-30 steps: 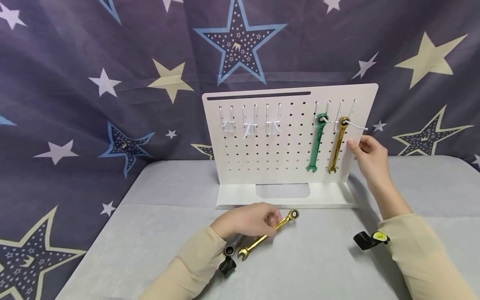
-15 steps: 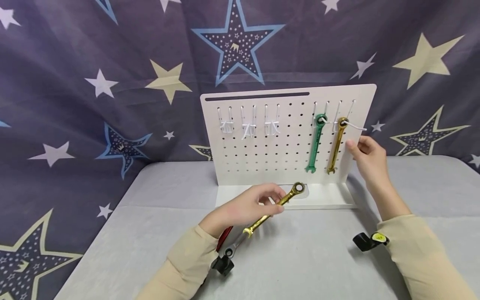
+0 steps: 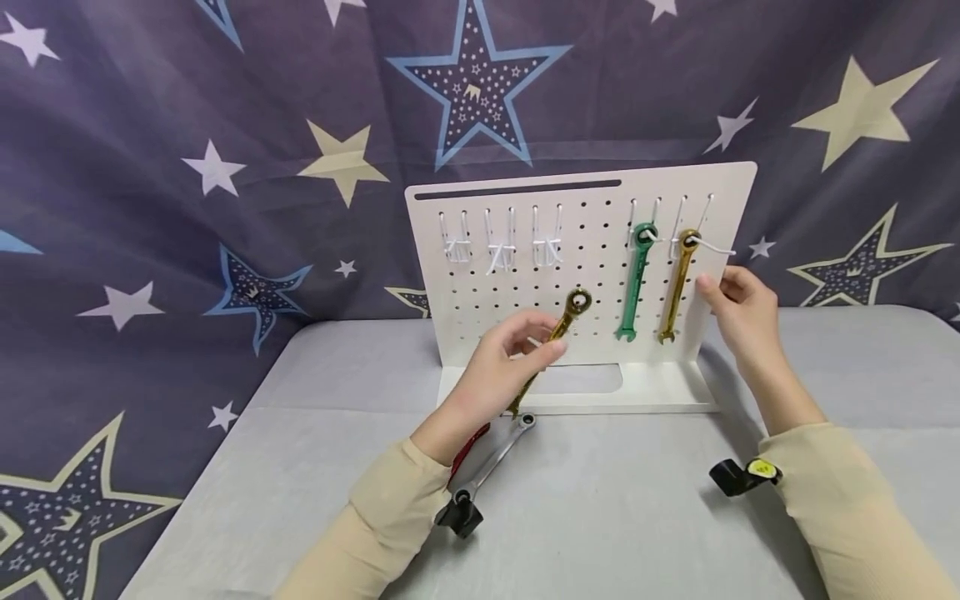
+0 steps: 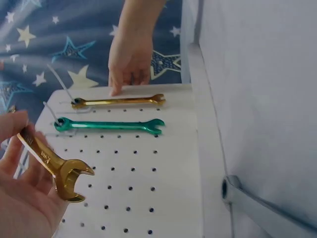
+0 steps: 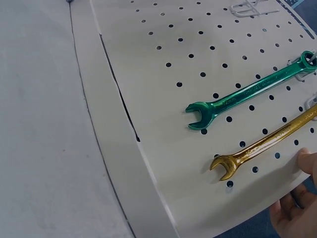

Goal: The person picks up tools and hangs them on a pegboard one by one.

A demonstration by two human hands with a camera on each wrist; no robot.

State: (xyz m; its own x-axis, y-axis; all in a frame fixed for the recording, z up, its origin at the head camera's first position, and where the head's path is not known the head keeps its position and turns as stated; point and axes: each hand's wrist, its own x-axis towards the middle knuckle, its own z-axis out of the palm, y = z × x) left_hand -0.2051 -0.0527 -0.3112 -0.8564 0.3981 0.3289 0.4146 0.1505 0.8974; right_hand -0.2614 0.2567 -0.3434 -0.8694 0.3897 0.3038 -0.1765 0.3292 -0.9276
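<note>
My left hand pinches a gold combination wrench between thumb and fingers, in front of the white pegboard. The wrench slants with its ring end up; its open-end jaw faces the left wrist camera. My right hand grips the board's right edge, thumb on the front and fingers behind. Beside it, a second gold wrench hangs by its ring from a hook. A green wrench hangs on the hook to its left.
White hooks holding nothing are on the board's left half. A silver wrench and a red tool, partly hidden by my left wrist, lie on the grey table. A starry cloth hangs behind.
My left hand has lifted the gold wrench off the table and carried it up towards the pegboard, tilting it more upright. The silver wrench and red tool have come into view. My right hand stays put.
</note>
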